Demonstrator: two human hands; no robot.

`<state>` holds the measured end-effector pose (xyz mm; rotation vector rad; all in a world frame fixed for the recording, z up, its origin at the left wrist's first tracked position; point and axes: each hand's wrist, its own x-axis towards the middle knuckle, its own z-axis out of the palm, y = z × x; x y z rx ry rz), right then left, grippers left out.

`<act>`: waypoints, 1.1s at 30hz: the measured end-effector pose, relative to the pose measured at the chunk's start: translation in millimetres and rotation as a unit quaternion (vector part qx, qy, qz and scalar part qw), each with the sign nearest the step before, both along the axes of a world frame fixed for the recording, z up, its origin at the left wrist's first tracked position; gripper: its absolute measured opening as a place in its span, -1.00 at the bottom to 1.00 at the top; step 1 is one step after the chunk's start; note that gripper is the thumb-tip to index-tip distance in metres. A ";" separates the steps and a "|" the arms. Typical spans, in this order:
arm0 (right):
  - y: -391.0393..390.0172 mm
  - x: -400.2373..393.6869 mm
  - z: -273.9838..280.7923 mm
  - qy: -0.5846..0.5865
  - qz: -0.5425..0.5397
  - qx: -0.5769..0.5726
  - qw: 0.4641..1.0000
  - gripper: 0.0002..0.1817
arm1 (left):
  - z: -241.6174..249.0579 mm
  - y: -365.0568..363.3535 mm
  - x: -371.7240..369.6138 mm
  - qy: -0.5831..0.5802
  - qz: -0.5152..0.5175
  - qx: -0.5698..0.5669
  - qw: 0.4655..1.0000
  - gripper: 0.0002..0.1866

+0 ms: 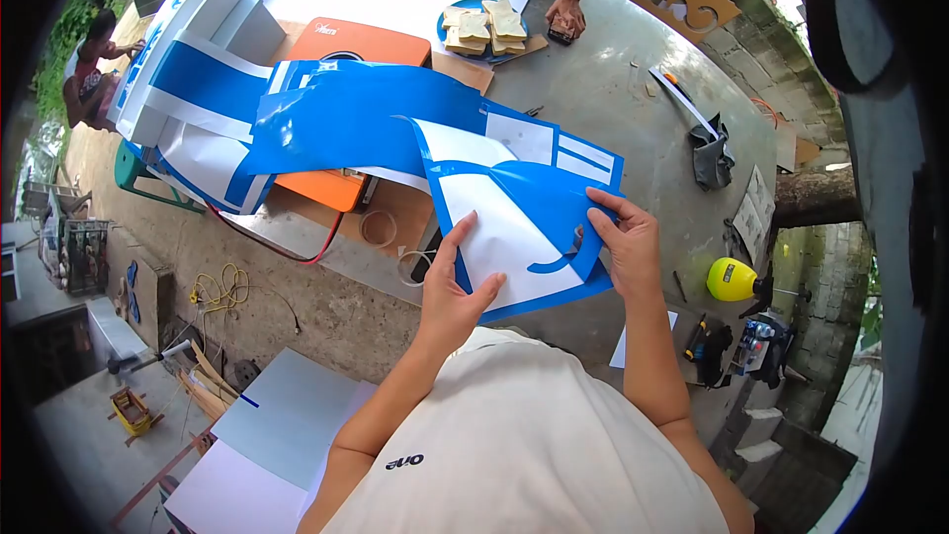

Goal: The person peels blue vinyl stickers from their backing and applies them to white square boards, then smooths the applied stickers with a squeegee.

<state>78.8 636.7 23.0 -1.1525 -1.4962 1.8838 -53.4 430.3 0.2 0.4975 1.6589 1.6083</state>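
Observation:
A blue-and-white adhesive vinyl sheet [504,227] is held up in front of my body, above the table edge. My left hand [450,287] grips its near left side, with the thumb on the white face and the fingers partly hidden. At the sheet's right side, my right hand [628,242] pinches the blue film [549,193] between thumb and fingers. The film is folded over the white part, and a curved blue strip shows near the lower corner. Beyond it, a long blue sheet [366,119] lies across an orange stove-like unit [384,40].
A plate of sliced bread [484,28] stands at the table's far side, near another person's hand [566,15]. On the right are a grey pouch [710,153] and a yellow spray bottle [732,280]. Another person [94,79] is at far left. A yellow cord [222,287] lies on the ground.

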 end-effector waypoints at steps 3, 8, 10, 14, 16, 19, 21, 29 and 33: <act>0.1 5.3 -0.9 -0.013 0.024 0.047 0.999 -0.66 | -1.9 2.3 2.3 -0.005 0.002 0.005 1.000 -0.15; -15.4 8.3 -1.0 -0.011 0.089 0.148 0.985 -0.59 | 0.2 7.0 5.1 -0.032 0.007 0.007 0.999 -0.17; -19.8 12.1 -5.0 -0.083 0.137 0.220 0.962 -0.51 | -2.3 7.4 6.9 -0.033 0.004 0.010 0.999 -0.18; -50.8 5.8 17.3 -0.066 0.168 0.349 0.920 -0.43 | -10.5 3.0 7.6 -0.064 0.012 0.008 0.998 -0.17; -55.5 9.1 18.0 -0.031 0.228 0.417 0.879 -0.43 | -16.4 -1.3 8.5 -0.099 0.034 0.025 0.994 -0.17; -54.6 21.7 15.4 0.031 0.304 0.467 0.830 -0.48 | -33.0 -11.4 4.8 -0.185 0.057 0.081 0.978 -0.18; -46.2 32.7 3.6 0.045 0.160 0.352 0.921 -0.45 | -49.8 -24.3 1.0 -0.244 0.058 0.094 0.963 -0.20; -27.6 40.5 -82.3 -0.059 0.159 -0.283 0.944 -0.27 | -54.4 -36.9 3.6 -0.344 0.039 0.175 0.922 -0.32; -30.1 24.1 -97.6 0.059 0.112 -0.360 0.924 -0.36 | -63.7 -47.9 14.6 -0.345 0.035 0.150 0.926 -0.36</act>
